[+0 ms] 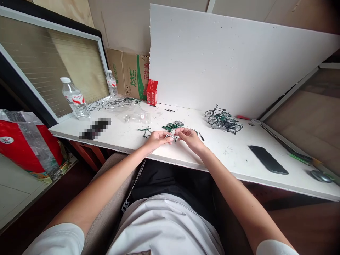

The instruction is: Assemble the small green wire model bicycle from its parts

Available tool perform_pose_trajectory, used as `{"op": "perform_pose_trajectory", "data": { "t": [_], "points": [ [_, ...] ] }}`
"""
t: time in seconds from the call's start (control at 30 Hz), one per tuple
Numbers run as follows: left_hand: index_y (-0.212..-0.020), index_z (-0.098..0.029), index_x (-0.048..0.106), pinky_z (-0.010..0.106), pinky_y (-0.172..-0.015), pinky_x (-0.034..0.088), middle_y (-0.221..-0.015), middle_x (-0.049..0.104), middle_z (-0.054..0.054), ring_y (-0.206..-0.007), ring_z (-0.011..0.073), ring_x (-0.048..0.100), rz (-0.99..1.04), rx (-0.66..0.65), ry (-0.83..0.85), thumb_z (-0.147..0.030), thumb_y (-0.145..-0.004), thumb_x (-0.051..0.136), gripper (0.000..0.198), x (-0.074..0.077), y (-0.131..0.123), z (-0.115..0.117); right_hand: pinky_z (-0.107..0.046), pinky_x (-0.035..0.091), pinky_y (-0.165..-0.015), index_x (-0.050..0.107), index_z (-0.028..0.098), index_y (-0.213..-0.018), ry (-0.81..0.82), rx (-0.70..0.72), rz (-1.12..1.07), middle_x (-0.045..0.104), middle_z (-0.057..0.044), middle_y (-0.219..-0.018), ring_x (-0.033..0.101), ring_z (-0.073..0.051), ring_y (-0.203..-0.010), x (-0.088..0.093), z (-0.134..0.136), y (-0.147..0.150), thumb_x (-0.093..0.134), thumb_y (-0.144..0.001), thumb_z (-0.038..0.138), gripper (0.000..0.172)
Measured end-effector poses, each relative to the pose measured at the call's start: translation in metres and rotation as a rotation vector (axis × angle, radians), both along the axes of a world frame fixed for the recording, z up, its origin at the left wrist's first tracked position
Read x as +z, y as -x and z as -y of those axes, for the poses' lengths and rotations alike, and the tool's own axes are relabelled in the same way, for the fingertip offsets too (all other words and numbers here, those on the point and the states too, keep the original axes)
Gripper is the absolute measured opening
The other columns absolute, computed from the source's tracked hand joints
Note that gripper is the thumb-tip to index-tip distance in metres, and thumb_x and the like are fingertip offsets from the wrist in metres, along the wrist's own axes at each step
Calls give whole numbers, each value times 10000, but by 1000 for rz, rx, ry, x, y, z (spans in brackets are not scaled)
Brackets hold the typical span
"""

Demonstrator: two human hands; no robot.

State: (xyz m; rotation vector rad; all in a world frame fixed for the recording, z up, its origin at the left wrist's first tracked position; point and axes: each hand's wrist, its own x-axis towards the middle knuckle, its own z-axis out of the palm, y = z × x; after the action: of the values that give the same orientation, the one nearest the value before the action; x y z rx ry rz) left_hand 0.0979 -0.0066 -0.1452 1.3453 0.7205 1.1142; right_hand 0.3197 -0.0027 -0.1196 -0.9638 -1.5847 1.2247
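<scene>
Between the fingertips of both hands is a small silver metal part (pixel 170 136), too small to name. My left hand (pixel 157 140) pinches it from the left, while my right hand (pixel 190 139) has thumb and fingers closed at its right end. Just beyond the hands lie green model bicycle parts (pixel 170 126) with a small spoked wheel (pixel 179 123) among them. A thin green model bicycle frame (pixel 145 131) rests left of my left hand. Right of my right hand is a short dark screwdriver-like tool (pixel 202 136).
Several finished-looking model bicycles (pixel 223 121) stand at the back right. A phone (pixel 268 160) lies on the right of the white table (pixel 228 159). Water bottles (pixel 76 101), a plastic bag (pixel 135 115), a tangle of dark frames (pixel 114 103) and a red box (pixel 152 92) occupy the left.
</scene>
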Motion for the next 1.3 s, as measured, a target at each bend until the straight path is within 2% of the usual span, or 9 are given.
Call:
{"op": "perform_pose_trajectory", "data": {
  "t": [0.13, 0.27, 0.5, 0.63, 0.87, 1.1, 1.3],
  "points": [
    [-1025, -142, 818, 333, -823, 493, -933, 806, 98, -815, 190, 724, 23, 14, 8, -426, -728, 962, 435, -2, 2, -3, -321, 551, -873, 766, 221, -1011, -1, -24, 16, 764, -61, -1075, 698, -210, -1041, 0, -1, 1, 815, -863, 656, 462],
    [-1014, -159, 819, 306, -810, 456, -940, 789, 72, -829, 164, 696, 75, 10, 84, -416, -720, 970, 420, -1, 4, -6, -319, 540, -866, 757, 212, -1017, 24, -84, -28, 783, -69, -1045, 717, -214, -1038, 1, -2, 0, 833, -838, 668, 496],
    [-893, -130, 809, 278, -729, 404, -919, 723, 57, -792, 110, 597, 288, -123, 206, -316, -715, 986, 313, 2, -2, -1, -314, 518, -870, 774, 223, -1017, 82, -105, -137, 783, -59, -1014, 718, -213, -1061, 7, -1, -5, 871, -807, 644, 481],
    [-904, -128, 808, 266, -675, 377, -885, 692, 48, -748, 94, 555, 345, -155, 258, -298, -728, 987, 303, -1, -7, 0, -310, 518, -842, 777, 218, -1018, 68, -125, -134, 777, -63, -1002, 712, -217, -1049, 6, -1, -2, 881, -790, 644, 494],
    [-863, -131, 803, 272, -697, 400, -885, 695, 50, -713, 86, 527, 347, -170, 252, -347, -762, 977, 295, -1, -6, 0, -321, 535, -818, 768, 229, -1038, -68, -84, -45, 761, -55, -1021, 692, -208, -978, 5, 3, 3, 845, -835, 653, 477],
    [-868, -143, 824, 305, -801, 447, -896, 717, 67, -820, 133, 602, 310, -186, 253, -360, -733, 997, 309, 2, -6, 3, -383, 572, -890, 779, 250, -1035, -247, -19, 86, 764, -71, -1061, 706, -251, -1023, 6, 6, 3, 801, -884, 658, 436],
    [-859, -135, 831, 310, -806, 462, -858, 710, 57, -771, 120, 594, 295, -185, 264, -380, -719, 1005, 331, 2, -6, 3, -402, 573, -871, 801, 259, -998, -324, -2, 140, 772, -80, -1060, 714, -270, -1029, 8, 8, 2, 814, -885, 637, 394]
  ]
}}
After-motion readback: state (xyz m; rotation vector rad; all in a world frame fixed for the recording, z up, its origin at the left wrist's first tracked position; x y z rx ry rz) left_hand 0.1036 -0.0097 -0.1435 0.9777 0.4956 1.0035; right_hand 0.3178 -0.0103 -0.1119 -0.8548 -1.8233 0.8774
